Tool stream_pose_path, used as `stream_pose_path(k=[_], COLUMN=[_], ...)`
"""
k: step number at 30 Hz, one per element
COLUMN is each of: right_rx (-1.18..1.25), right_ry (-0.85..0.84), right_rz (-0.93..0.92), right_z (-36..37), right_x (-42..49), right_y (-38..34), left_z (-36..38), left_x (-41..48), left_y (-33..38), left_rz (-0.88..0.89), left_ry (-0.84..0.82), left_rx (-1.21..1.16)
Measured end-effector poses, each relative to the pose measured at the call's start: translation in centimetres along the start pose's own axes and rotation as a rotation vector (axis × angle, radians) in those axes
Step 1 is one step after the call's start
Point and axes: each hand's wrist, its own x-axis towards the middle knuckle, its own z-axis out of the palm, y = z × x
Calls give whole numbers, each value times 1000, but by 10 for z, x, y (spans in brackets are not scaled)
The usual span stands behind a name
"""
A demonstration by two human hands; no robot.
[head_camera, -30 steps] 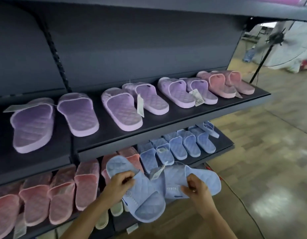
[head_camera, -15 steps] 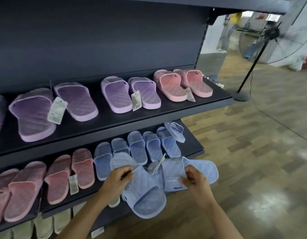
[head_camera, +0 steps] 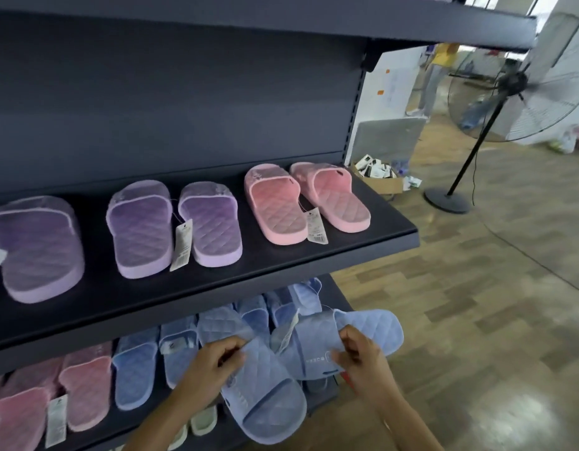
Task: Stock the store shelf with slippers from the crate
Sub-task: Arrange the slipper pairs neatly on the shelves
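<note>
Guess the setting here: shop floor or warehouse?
Probably a shop floor being set up: dark display shelving with tagged slipper pairs in colour rows, like the pink pair. Both hands, left and right, hold a blue pair. A pedestal fan stands nearby.

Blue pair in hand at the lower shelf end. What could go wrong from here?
1. The blue row already fills the lower shelf to its end, so pushing the pair in may knock a slipper off.
2. Left hand and right hand each pinch one blue slipper; the pair seems joined at the tag, which could tear if pulled apart.
</note>
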Motion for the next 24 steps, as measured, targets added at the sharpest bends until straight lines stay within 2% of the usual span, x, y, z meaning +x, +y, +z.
stream_pose_path(k=[7,11,17,24], right_rx=[-25,-43,-88,-17], right_ry=[-50,-148,-255,-364], right_rz=[-101,-185,-312,-438], right_z=[-49,-84,-151,-227], right_x=[30,42,52,45], right_y=[17,31,50,42], left_z=[28,61,121,159], left_x=[22,21,9,-7], left_y=[32,64,111,173], left_rz=[-3,-4,27,184], left_ry=[15,68,97,117], left_rx=[56,13,95,173])
